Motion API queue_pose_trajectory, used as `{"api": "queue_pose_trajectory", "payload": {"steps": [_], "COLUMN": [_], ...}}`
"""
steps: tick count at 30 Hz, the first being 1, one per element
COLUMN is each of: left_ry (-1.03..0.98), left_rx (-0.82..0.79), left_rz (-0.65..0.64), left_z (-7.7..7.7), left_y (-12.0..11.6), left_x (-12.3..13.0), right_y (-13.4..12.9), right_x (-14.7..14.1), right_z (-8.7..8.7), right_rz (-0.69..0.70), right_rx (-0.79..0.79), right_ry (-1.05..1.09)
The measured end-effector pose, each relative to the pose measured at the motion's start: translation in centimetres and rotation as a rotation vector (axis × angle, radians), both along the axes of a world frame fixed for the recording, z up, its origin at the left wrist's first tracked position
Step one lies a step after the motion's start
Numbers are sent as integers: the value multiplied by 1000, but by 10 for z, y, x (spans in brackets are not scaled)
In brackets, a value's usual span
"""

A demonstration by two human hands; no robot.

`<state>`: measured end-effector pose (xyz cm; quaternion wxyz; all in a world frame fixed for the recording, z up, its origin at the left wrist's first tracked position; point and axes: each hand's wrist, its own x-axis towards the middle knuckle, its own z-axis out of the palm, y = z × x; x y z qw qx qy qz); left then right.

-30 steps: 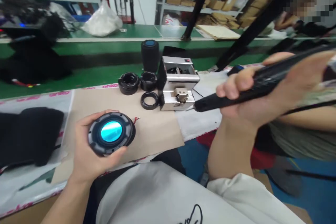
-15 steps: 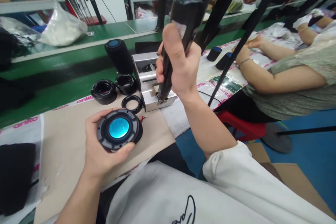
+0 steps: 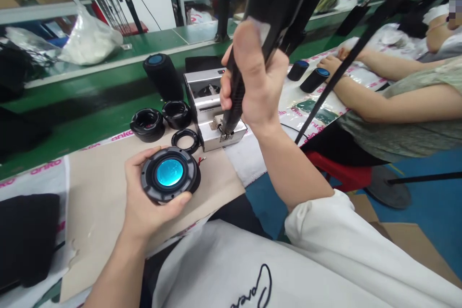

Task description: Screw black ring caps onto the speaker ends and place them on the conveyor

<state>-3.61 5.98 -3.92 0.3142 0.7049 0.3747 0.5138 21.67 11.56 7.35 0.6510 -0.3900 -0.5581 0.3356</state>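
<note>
My left hand (image 3: 144, 202) grips a round black speaker part (image 3: 169, 173) with a shiny blue centre, held just above the beige board. A short red wire sticks out at its right. My right hand (image 3: 258, 77) is wrapped round a black electric screwdriver (image 3: 234, 91), tilted, its lower end at the front of a silver metal machine (image 3: 209, 106). Whether its tip touches the machine is hard to see. Left of the machine lie a thin black ring (image 3: 185, 140) and two thicker black rings (image 3: 147, 124), (image 3: 176, 113).
A tall black cylinder (image 3: 164, 79) with a blue top stands behind the rings. Black cloth (image 3: 27, 238) lies at the left. Two small black cylinders (image 3: 314, 80), (image 3: 298, 70) are near another person's hands (image 3: 330, 65) at the right. A dark slanting pole (image 3: 346, 62) crosses there.
The whole view has shifted slightly, so most things appear a little further right. Both hands keep their holds. At the right, the other person's hands have moved beside the small cylinders.
</note>
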Motion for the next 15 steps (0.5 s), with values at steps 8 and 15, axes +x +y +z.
{"api": "queue_pose_trajectory", "payload": {"steps": [8, 15], "left_ry": [-2, 2], "left_rx": [25, 83], "left_rz": [12, -7], "left_z": [-3, -6], "left_y": [3, 6], "left_x": [-2, -2], "right_y": [1, -25], "right_x": [-2, -20], "right_z": [-15, 40], "right_rz": [-21, 72], "right_rx": [-109, 76], "right_ry": [-4, 160]}}
